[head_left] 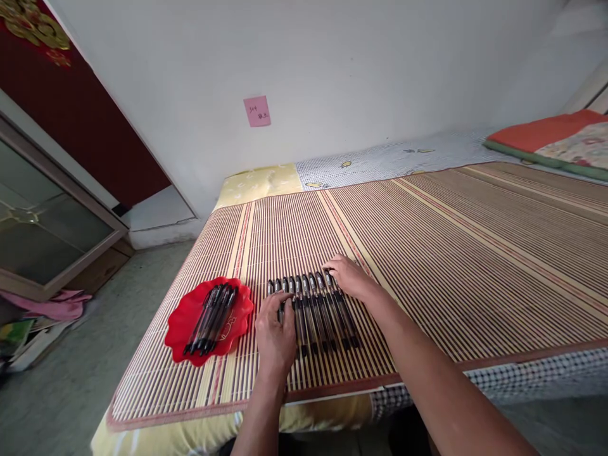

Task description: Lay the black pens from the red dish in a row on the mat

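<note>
Left hand [276, 332], lower centre of frame: fingers curled over left end of pen row [322, 312]; grip can't be told. Row lies on striped mat [285, 237]. Red scalloped plate [178, 316], lower left, bears loose pens [215, 320]. Right hand [350, 277], just right of centre: fingertips at rightmost pen's far end; grip unclear. Pink note [257, 111] on wall, upper centre.

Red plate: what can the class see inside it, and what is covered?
Dark pens lie bunched in the plate, with part of a pale design showing beside them. The pens cover the plate beneath them, so whether the design continues there cannot be seen.
</note>
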Demonstrator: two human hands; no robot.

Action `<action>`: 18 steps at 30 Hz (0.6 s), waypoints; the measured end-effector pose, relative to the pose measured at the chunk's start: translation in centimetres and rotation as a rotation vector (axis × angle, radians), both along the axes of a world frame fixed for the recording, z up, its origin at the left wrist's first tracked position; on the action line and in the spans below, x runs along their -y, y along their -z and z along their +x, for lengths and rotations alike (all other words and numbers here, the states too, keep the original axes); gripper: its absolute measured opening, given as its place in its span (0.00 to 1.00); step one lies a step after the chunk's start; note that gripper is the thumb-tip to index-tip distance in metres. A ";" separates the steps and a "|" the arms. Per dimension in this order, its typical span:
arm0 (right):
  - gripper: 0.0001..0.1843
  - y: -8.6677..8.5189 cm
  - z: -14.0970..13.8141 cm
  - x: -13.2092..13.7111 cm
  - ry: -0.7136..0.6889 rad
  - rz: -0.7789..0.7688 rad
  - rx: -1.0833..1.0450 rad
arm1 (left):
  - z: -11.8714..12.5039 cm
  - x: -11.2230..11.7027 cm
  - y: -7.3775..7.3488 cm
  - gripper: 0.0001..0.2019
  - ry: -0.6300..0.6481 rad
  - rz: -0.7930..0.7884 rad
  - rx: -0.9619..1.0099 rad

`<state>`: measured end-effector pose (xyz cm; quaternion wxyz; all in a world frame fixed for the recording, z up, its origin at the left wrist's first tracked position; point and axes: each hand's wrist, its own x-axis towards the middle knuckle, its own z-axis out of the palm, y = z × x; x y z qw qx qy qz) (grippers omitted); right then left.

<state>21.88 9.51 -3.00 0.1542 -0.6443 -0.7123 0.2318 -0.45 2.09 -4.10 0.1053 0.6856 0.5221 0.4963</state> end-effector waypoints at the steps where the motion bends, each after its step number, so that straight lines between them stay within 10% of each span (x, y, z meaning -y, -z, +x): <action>1: 0.22 -0.1 0.0 0.1 -0.002 0.003 0.005 | 0.0 0.0 0.0 0.08 -0.001 0.000 -0.002; 18: 0.21 0.3 -2.2 -1.1 -0.205 0.138 0.045 | -0.5 -0.2 -0.3 0.08 -0.023 0.016 0.005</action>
